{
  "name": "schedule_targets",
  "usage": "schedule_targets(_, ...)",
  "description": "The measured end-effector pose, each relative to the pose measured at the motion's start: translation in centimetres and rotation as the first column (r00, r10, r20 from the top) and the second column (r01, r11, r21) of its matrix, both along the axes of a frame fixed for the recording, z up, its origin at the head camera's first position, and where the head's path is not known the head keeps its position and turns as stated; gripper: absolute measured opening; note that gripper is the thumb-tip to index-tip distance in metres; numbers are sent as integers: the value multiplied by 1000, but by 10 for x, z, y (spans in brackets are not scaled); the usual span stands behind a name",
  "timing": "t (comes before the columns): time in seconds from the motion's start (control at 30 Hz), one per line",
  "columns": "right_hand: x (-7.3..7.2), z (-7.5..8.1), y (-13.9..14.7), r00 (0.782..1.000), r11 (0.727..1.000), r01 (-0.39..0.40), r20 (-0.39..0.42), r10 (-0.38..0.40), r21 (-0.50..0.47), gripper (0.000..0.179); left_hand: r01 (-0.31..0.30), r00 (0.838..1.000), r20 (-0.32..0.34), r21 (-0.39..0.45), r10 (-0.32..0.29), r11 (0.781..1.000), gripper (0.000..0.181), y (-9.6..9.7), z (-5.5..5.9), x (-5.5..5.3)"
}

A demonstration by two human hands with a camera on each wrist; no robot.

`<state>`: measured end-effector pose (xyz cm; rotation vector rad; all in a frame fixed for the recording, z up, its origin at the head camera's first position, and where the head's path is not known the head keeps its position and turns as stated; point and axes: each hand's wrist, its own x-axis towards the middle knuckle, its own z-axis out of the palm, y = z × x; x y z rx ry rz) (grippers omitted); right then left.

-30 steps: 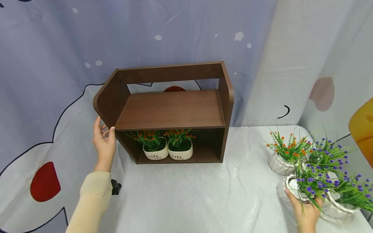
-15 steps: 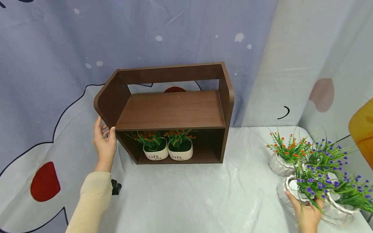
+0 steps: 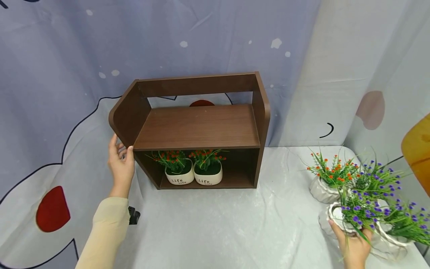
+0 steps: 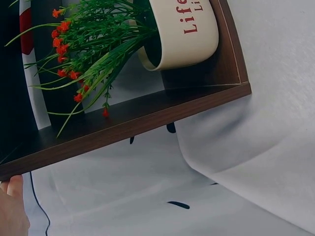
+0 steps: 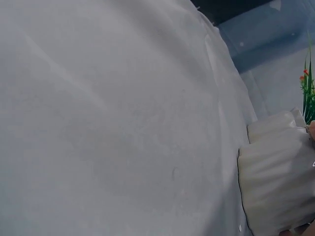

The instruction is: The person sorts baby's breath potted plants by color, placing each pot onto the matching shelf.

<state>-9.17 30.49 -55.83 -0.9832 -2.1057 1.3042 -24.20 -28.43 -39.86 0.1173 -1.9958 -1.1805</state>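
Observation:
A dark brown wooden two-tier shelf stands against the curtain. My left hand rests its thumb and fingertips at the shelf's left side panel; in the left wrist view, fingertips touch that panel's edge. Down at the right, my right hand grips a white ribbed flower pot with purple flowers, thumb on its left and fingers on its right. The right wrist view catches only the side of a white pot and bits of the hand at the frame's edge.
Two cream pots, the left pot and the right pot, hold orange-red flowers on the lower tier. Close around the right hand stand more white pots, one with orange flowers. A small black object lies beside the left sleeve.

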Motion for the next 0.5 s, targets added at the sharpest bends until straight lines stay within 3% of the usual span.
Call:
schedule_targets(0.2,0,0,-1,1000,1000,15,-6,-15,20,86,3,1000,-1,1,-3,1000,54,1,1,0)
schedule_targets(0.33,-1,-1,-2,994,1000,11,-109,-10,6,86,7,1000,-2,7,-7,1000,55,1,0,0)
schedule_targets(0.5,-4,-2,-1,971,999,-40,-238,31,-35,85,-1,1000,-7,8,1,1000,55,0,-1,0)
